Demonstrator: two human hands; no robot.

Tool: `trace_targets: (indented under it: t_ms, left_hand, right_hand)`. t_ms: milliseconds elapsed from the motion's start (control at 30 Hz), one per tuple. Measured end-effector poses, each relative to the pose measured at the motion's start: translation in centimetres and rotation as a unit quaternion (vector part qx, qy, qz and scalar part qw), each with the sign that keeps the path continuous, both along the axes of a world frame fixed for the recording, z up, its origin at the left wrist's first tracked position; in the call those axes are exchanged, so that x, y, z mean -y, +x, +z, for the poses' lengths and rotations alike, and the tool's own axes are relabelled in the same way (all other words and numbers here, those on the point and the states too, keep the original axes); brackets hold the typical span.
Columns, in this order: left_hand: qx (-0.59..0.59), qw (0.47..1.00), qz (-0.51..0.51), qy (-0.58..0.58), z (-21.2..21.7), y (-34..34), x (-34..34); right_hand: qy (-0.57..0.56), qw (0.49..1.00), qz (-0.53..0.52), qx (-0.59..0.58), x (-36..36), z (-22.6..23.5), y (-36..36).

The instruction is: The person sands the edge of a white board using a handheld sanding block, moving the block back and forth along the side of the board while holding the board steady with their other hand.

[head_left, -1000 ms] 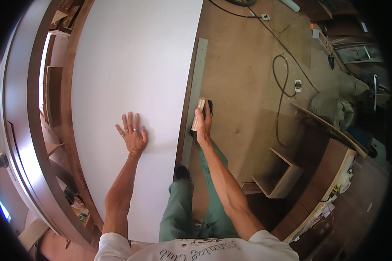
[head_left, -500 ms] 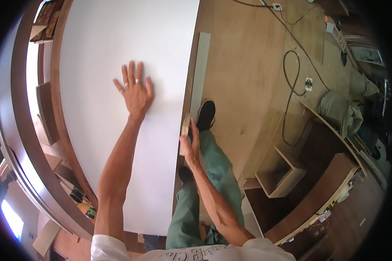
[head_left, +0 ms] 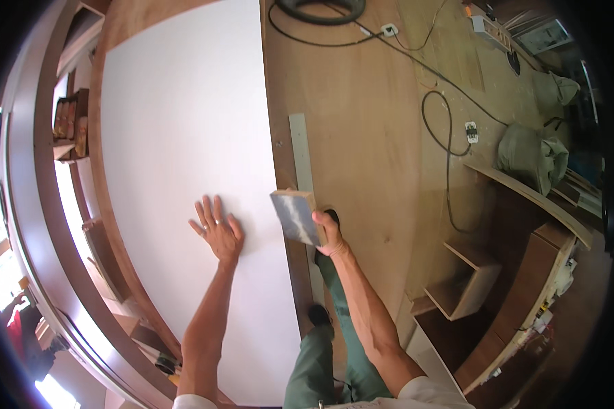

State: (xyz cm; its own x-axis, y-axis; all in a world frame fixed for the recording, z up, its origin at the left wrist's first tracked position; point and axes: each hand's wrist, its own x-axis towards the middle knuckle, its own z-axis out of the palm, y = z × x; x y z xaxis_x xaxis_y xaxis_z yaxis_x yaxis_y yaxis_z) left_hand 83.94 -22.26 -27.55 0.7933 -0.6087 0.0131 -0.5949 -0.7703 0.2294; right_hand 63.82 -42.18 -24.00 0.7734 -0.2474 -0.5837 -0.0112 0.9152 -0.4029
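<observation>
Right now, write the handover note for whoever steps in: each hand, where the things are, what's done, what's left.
Left hand: flat, fingers spread, pressing on the big white panel.
Right hand: grips a small wooden block with a grey worn face, lifted at the panel's right edge, beside the long pale strip on the plywood floor.
Done: cannot tell from the panel; its edge shows no clear mark of work.
Left: probably bring the block to the edge while the left hand steadies the panel. Mind the black cable on the floor.

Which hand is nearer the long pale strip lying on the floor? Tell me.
Right. The right hand, gripping a wooden block, is next to the strip; the left hand lies flat on the white panel, farther away.
</observation>
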Motion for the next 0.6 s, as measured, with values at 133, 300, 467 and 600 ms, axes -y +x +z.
trace_targets:
  t_ms: [133,300,467,600]
  left_hand:
    - [0.004,1.0,0.008,0.018,-0.1,-0.1,-0.2]
    - [0.011,1.0,0.009,0.024,-0.2,0.0,0.0]
    - [0.017,1.0,0.008,0.014,0.3,-0.2,0.1]
    - [-0.033,0.998,-0.011,-0.053,0.8,0.0,0.5]
  right_hand:
    - [0.012,0.999,0.036,0.019,-1.0,-0.5,2.8]
    - [-0.152,0.982,0.095,0.056,-1.1,0.6,5.1]
    - [-0.185,0.975,0.124,0.02,-1.1,2.7,5.5]
    - [-0.246,0.966,0.079,0.024,-2.0,3.3,5.0]
